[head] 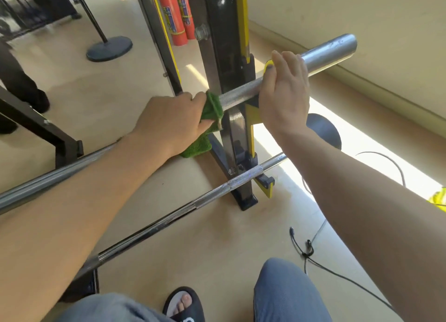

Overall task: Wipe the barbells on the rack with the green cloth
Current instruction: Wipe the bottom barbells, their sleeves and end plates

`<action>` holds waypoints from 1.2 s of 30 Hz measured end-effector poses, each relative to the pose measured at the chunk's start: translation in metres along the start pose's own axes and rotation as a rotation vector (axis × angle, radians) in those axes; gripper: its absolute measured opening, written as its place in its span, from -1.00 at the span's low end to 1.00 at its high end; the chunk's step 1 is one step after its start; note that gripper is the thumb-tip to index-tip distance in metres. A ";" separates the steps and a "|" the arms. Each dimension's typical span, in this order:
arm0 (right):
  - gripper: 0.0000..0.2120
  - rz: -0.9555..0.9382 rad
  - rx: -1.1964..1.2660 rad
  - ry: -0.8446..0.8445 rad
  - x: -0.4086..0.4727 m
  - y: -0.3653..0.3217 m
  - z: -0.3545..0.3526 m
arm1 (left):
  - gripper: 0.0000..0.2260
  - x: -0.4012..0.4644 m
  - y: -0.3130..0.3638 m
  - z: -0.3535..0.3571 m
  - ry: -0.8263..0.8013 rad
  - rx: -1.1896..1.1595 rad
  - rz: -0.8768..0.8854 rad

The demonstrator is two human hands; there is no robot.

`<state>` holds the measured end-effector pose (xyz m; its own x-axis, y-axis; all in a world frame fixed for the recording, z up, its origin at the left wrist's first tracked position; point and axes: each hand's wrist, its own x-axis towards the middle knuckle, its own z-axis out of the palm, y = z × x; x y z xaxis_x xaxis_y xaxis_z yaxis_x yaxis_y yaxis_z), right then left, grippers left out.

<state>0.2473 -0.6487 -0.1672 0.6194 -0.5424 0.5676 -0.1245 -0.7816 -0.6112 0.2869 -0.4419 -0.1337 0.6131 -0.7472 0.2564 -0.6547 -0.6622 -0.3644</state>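
An upper steel barbell [241, 93] lies across the black and yellow rack upright [231, 56], its thick sleeve end pointing up and right. My left hand [169, 121] grips the green cloth [210, 119], wrapped around the bar's knurled part just left of the upright. On the other side of the upright, my right hand [284, 90] is closed over the bar next to the yellow hook. A lower barbell [217, 193] rests on a lower hook near the floor, below both arms.
Two red fire extinguishers [178, 15] stand behind the rack. A round black stand base [109, 47] sits at the back left, a black frame [48, 133] at the left. A black cable [313, 254] trails on the floor at the right. My knees and a sandalled foot [183, 304] are below.
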 end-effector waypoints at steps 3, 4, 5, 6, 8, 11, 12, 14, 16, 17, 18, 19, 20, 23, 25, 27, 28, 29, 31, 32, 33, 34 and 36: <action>-0.57 0.023 0.054 0.002 0.001 0.000 -0.002 | -0.61 0.038 0.032 -0.002 0.038 0.122 0.013; -0.56 0.030 0.064 -0.007 0.001 0.002 -0.003 | -0.62 0.050 0.043 -0.003 0.040 0.146 0.009; -0.55 0.030 0.062 -0.015 0.000 0.002 -0.002 | -0.63 0.060 0.051 -0.003 0.036 0.165 -0.001; -0.54 0.027 0.050 -0.020 0.000 0.003 -0.001 | -0.63 0.066 0.057 -0.002 0.037 0.176 -0.011; -0.53 0.013 0.034 -0.023 0.000 0.003 -0.002 | -0.64 0.064 0.060 -0.002 0.043 0.158 -0.022; -0.52 -0.052 -0.031 -0.040 -0.001 0.008 -0.006 | -0.65 0.046 0.045 -0.001 0.076 0.106 -0.022; -0.52 -0.061 -0.041 -0.039 0.000 0.010 -0.006 | -0.65 0.038 0.039 0.000 0.074 0.080 -0.020; -0.51 -0.070 -0.052 -0.020 0.001 0.012 -0.006 | -0.65 0.020 0.023 0.002 0.055 0.036 -0.015; -0.52 -0.064 -0.050 -0.009 0.001 0.012 -0.004 | -0.65 0.004 0.009 0.001 0.037 -0.019 -0.028; -0.52 -0.053 -0.042 -0.001 -0.001 0.011 -0.002 | -0.65 -0.002 0.004 0.001 0.035 -0.032 -0.037; -0.53 -0.043 -0.033 0.012 -0.002 0.010 -0.001 | -0.64 -0.005 0.002 0.001 0.036 -0.033 -0.043; -0.54 -0.030 -0.019 0.027 -0.002 0.009 0.000 | -0.63 -0.002 0.003 0.000 0.045 -0.031 -0.045; -0.54 -0.018 0.000 0.039 -0.002 0.009 0.002 | -0.61 0.004 0.007 0.000 0.063 -0.036 -0.044; -0.53 0.008 0.018 0.042 -0.002 0.008 0.002 | -0.60 0.034 0.033 0.004 0.121 -0.017 -0.024; -0.51 0.004 0.016 0.052 -0.001 0.009 0.003 | -0.62 0.054 0.051 0.004 0.138 0.011 -0.051; -0.48 0.003 0.037 0.063 -0.001 0.008 0.005 | -0.63 0.062 0.061 0.005 0.156 0.026 -0.119; -0.48 0.017 0.053 0.073 -0.001 0.007 0.006 | -0.64 0.063 0.064 0.005 0.164 0.021 -0.146; -0.49 0.040 0.069 0.089 -0.001 0.007 0.007 | -0.64 0.063 0.065 0.005 0.166 0.011 -0.163; -0.51 0.066 0.105 0.101 -0.002 0.005 0.007 | -0.64 0.061 0.063 0.005 0.162 0.001 -0.178; -0.51 0.062 0.113 0.093 -0.003 0.005 0.007 | -0.64 0.060 0.062 0.005 0.160 0.002 -0.180; -0.52 0.051 0.102 0.083 -0.003 0.005 0.005 | -0.65 0.059 0.061 0.005 0.157 0.003 -0.173; -0.52 0.035 0.075 0.075 -0.004 0.006 0.003 | -0.65 0.058 0.059 0.004 0.145 0.007 -0.159; -0.52 0.005 0.033 0.065 -0.003 0.008 0.001 | -0.65 0.047 0.051 0.003 0.105 0.007 -0.125</action>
<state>0.2456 -0.6526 -0.1742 0.5674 -0.5657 0.5984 -0.1011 -0.7690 -0.6312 0.2838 -0.5110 -0.1434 0.6398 -0.6608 0.3924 -0.5727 -0.7504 -0.3300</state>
